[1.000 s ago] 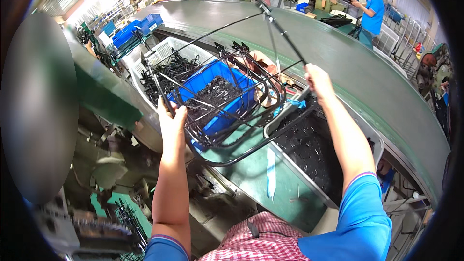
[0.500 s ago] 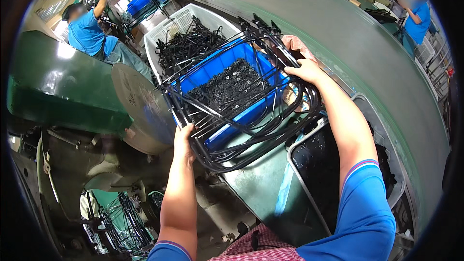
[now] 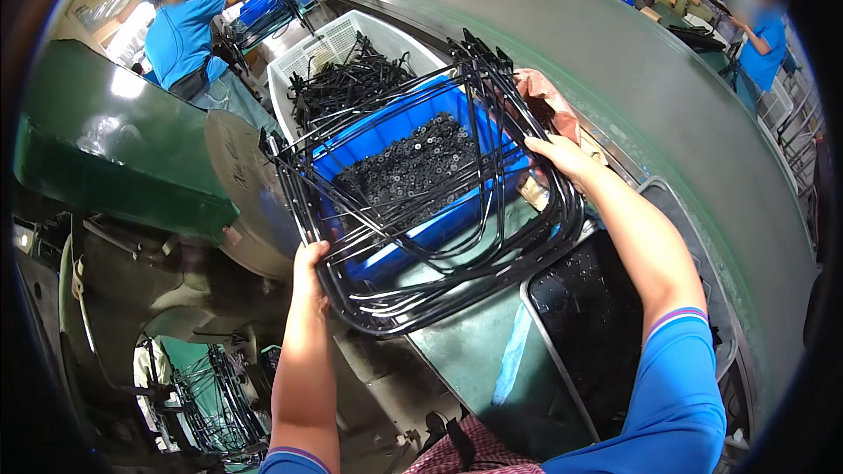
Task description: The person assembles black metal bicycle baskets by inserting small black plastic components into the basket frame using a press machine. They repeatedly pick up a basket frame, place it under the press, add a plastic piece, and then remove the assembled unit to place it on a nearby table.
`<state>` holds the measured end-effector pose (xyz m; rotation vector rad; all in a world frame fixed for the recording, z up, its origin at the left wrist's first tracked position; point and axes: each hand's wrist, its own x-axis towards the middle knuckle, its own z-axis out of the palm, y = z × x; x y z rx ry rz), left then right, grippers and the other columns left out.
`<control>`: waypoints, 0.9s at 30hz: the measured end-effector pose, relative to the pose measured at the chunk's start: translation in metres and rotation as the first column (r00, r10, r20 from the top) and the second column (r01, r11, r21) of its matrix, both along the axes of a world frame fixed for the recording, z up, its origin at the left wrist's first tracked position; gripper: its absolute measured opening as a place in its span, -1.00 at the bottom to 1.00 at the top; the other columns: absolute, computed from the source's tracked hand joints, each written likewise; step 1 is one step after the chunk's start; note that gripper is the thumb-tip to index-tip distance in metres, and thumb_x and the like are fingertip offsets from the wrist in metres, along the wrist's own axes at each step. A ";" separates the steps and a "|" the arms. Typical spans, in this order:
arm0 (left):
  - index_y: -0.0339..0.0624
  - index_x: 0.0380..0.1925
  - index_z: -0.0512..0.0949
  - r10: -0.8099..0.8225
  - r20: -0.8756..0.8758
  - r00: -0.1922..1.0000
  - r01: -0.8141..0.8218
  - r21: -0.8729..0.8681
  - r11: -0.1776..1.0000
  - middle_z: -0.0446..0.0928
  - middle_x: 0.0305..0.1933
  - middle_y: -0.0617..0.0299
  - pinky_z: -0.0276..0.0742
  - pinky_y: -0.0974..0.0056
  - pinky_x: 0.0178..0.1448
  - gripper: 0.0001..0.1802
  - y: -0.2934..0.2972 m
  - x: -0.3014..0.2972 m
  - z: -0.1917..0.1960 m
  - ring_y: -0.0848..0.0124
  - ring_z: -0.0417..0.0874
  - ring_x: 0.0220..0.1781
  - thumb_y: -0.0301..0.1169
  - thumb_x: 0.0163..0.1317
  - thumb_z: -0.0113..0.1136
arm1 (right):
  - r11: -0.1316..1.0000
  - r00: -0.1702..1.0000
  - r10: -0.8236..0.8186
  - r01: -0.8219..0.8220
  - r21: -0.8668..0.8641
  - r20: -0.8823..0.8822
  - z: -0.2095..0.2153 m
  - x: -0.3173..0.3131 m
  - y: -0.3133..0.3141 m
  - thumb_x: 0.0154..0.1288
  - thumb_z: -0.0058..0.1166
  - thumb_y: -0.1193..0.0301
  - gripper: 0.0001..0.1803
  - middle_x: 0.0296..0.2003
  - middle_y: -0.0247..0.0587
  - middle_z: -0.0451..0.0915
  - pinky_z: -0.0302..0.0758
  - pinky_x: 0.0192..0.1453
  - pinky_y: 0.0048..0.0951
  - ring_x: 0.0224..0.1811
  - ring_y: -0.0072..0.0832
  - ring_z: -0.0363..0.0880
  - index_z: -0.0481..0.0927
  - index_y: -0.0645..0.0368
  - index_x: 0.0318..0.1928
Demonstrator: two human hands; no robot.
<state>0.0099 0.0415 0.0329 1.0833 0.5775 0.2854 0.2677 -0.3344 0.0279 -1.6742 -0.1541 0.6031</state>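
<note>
Both my hands hold a bundle of bent black wire frames [image 3: 562, 230], gripping it at opposite sides. My left hand [image 3: 309, 270] is closed round the left bars, and my right hand [image 3: 559, 158] is closed on the right bars. The bundle lies tilted above a blue bin [image 3: 421, 104], its rounded corners toward me. Through the bars, a heap of small dark ring-shaped parts [image 3: 413, 158] shows inside the bin. Behind it, a pale plastic crate [image 3: 281, 79] holds many thin black pieces [image 3: 347, 88]. My fingers are partly hidden behind the bars.
A wide grey-green conveyor belt [image 3: 615, 61] curves along the far and right side. Left stands a green machine [image 3: 105, 140] with a round disc [image 3: 250, 193]. A dark tray [image 3: 588, 325] lies right. Co-workers [image 3: 189, 44] stand far left and far right [image 3: 762, 53].
The wire frames have come slightly nearer to me, with my left hand moving left and down. My right hand has shifted slightly down. The left co-worker's raised arm has lowered toward blue boxes.
</note>
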 end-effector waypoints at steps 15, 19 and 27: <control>-0.26 0.35 0.04 -0.422 0.268 0.866 0.305 0.386 0.871 0.21 0.34 -0.02 0.34 0.18 0.20 0.15 -0.140 -0.264 0.090 0.24 0.37 0.22 -0.09 -0.20 0.47 | 0.886 0.902 -0.411 0.361 0.293 0.131 0.082 -0.438 -0.214 -0.11 0.34 -0.11 0.19 0.04 -0.22 0.41 0.44 -0.02 -0.45 -0.17 -0.50 0.46 0.03 0.22 0.41; -0.24 0.33 0.10 -0.508 0.336 0.793 0.389 0.362 0.847 0.32 0.24 0.02 0.36 0.16 0.19 0.08 -0.190 -0.348 0.091 0.25 0.43 0.16 -0.10 -0.16 0.47 | 0.838 0.875 -0.481 0.440 0.324 0.057 0.061 -0.577 -0.267 -0.08 0.29 -0.12 0.26 0.22 -0.13 0.29 0.42 0.05 -0.40 0.05 -0.41 0.43 -0.17 0.13 0.46; -0.06 0.37 0.09 -0.771 0.125 0.624 0.728 0.265 0.632 0.34 0.25 0.09 0.35 0.08 0.23 0.03 -0.281 -0.450 0.083 0.24 0.43 0.20 0.00 -0.06 0.38 | 0.688 0.685 -0.720 0.680 0.254 0.115 0.067 -0.775 -0.341 -0.04 0.18 -0.30 0.17 -0.06 -0.29 0.39 0.32 -0.16 -0.56 -0.19 -0.61 0.31 -0.02 0.15 0.38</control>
